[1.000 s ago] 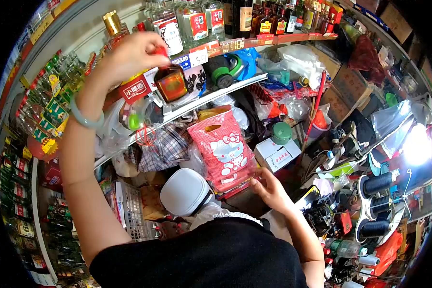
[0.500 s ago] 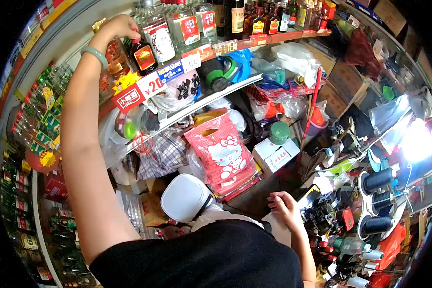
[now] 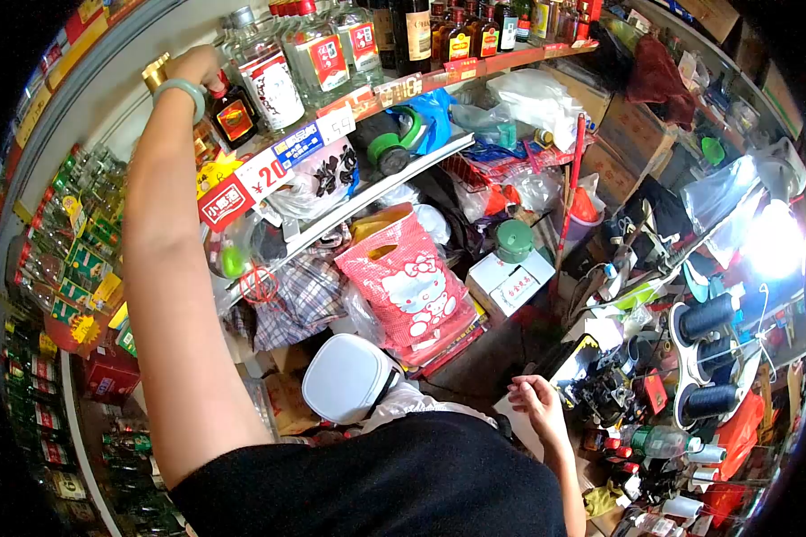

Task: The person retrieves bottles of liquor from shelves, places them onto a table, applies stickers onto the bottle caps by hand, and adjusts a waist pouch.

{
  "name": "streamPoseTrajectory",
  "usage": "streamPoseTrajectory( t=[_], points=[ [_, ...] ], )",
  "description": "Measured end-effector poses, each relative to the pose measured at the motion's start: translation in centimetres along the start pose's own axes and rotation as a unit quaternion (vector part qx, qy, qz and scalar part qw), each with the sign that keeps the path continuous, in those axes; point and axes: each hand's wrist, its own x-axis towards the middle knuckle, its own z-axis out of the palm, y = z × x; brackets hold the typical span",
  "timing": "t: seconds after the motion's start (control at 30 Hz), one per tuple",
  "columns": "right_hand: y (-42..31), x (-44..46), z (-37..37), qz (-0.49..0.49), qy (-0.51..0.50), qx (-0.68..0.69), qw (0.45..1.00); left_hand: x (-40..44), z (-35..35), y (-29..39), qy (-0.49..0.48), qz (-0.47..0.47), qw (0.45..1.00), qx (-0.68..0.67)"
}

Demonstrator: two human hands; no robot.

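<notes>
The dark bottle, held out before the shelf edge a second ago, is now carried back beside the clear bottle by the left hand — the ¥20 price tag is uncovered. The right hand is drawn away from the pink bag.

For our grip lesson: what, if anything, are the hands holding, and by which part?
The left hand holds a dark bottle by its red cap; the right hand, nothing.
</notes>
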Motion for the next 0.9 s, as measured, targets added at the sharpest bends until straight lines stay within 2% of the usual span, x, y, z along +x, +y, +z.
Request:
streamPoseTrajectory(
  t=[0.03, 0.07, 0.17, 0.3, 0.4, 0.53, 0.63, 0.67, 0.73, 0.77, 0.9],
  points=[
    [0.1, 0.0, 0.0, 0.001, 0.003, 0.002, 1.0, 0.0, 0.3, 0.0, 0.032, 0.011, 0.999, -0.007],
    [0.2, -0.1, 0.2, 0.004, 0.011, 0.003, 1.0, 0.7, 0.3, 0.6, -0.018, -0.014, 1.0, 0.0],
    [0.0, -0.2, 0.4, 0.004, 0.018, 0.008, 1.0, -0.3, 0.1, 0.8, 0.005, 0.001, 1.0, 0.013],
    [0.3, -0.2, 0.5, 0.012, 0.023, 0.012, 1.0, 0.2, 0.9, 0.9, 0.013, -0.036, 0.999, -0.024],
    [0.8, -0.1, 0.4, 0.011, 0.027, 0.019, 0.999, 1.2, 1.8, 0.6, 0.04, -0.012, 0.999, 0.027],
    [1.4, 0.3, 0.4, 0.02, 0.035, 0.018, 0.999, 1.8, 2.7, -0.2, 0.057, -0.007, 0.998, 0.0],
    [1.5, 0.6, 0.5, 0.018, 0.035, 0.018, 0.999, 3.0, 3.4, -0.7, 0.047, -0.07, 0.987, -0.135],
    [1.2, 0.6, 0.7, 0.016, 0.037, 0.012, 0.999, 3.6, 3.8, -1.1, 0.039, -0.086, 0.97, -0.224],
    [1.1, 0.8, 0.8, 0.015, 0.039, 0.007, 0.999, 3.5, 3.7, -0.9, 0.03, -0.1, 0.945, -0.311],
    [1.2, 0.9, 0.7, 0.016, 0.038, 0.014, 0.999, 3.4, 3.6, -0.9, 0.031, -0.08, 0.968, -0.234],
    [1.1, 1.0, 0.8, 0.022, 0.033, 0.018, 0.999, 1.5, 2.4, -0.1, 0.05, -0.038, 0.996, -0.067]
  ],
)
